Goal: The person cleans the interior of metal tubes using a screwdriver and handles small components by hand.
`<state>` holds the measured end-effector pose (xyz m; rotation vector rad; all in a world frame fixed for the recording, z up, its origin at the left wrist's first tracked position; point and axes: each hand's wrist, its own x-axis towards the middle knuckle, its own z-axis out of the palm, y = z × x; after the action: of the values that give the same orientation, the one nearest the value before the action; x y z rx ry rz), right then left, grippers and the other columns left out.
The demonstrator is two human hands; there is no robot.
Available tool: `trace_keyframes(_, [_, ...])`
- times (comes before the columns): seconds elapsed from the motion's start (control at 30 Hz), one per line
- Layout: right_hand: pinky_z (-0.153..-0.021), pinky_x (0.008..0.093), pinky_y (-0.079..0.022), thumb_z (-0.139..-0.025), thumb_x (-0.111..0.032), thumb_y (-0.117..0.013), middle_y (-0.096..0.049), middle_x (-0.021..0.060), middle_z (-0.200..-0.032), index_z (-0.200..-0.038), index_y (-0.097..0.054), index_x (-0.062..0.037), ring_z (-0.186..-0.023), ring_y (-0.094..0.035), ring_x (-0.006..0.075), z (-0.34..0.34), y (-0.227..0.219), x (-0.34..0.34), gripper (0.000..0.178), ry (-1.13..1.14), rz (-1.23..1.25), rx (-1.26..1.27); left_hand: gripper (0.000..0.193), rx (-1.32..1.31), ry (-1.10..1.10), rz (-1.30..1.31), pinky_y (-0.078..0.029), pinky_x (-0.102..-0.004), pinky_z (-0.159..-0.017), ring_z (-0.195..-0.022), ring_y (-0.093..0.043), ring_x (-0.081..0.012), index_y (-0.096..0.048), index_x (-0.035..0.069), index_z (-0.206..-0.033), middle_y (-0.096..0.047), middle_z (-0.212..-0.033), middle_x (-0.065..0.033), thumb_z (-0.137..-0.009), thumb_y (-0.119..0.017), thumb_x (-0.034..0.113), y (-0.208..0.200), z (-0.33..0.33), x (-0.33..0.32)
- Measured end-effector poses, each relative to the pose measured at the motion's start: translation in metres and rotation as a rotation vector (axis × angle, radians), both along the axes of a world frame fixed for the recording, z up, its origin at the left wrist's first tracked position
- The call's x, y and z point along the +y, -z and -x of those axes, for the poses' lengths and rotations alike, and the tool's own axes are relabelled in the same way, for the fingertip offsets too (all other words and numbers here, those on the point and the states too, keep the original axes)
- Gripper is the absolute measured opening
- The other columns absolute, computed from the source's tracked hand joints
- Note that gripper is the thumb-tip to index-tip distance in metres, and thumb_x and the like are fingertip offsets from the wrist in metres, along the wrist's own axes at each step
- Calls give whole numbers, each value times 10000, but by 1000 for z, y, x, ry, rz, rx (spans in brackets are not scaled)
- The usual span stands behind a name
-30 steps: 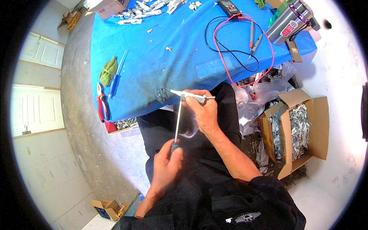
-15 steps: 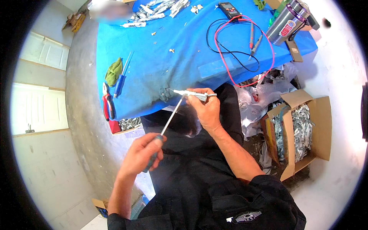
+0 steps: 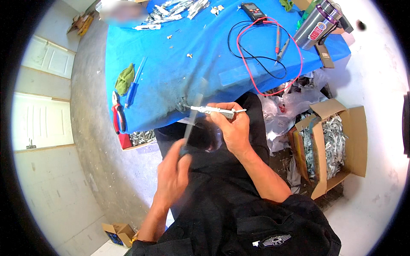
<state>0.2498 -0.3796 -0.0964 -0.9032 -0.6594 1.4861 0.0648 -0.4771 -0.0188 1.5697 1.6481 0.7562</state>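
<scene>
A slim white-and-grey metal part (image 3: pixel 212 110) is held in the air over the person's lap, by the near edge of the blue-covered table (image 3: pixel 171 64). The right hand (image 3: pixel 234 128) pinches it between thumb and fingers, which hide some of its middle. The left hand (image 3: pixel 173 173) has its fingers closed round a dark-handled screwdriver (image 3: pixel 192 123); most of the handle is covered, and the shaft is so smeared by motion that its contact with the part cannot be told. On the table's left lie red-and-black pliers (image 3: pixel 118 113), a blue-handled screwdriver (image 3: pixel 131 93) and a green cloth (image 3: pixel 125 79). A heap of similar parts (image 3: pixel 179 10) runs off the upper edge, next to a blurred patch whose contents cannot be made out. Farther right are a multimeter (image 3: pixel 253 12) with looped leads and a steel flask (image 3: pixel 316 27). Below, crumpled plastic bags (image 3: pixel 294 102) partly disappear under the table, beside an open cardboard box (image 3: pixel 356 136) of metal pieces.
</scene>
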Motion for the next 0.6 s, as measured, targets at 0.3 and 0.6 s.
trace_keyframes(0.3, [-874,308,-612,-956,14,-703,-734,184,-1156,-1097,-598,62,-996,-724,182,-12,-9,-11,182,41,30,-85,343,-48,-47,-388,-469,-266,-587,-643,-596,-95,-598,-2,-1349,-686,-880,-85,-1037,-523,120,-13,-3,-8])
trace_keyframes(0.6, [-862,307,-607,-954,11,-703,-733,196,-1149,-1094,-590,56,-970,-723,180,-16,2,-21,186,54,15,-80,346,-16,-41,-308,-464,-283,-558,-571,-563,-111,-579,-17,-1363,-638,-745,-75,-1051,-511,115,-32,-17,-3])
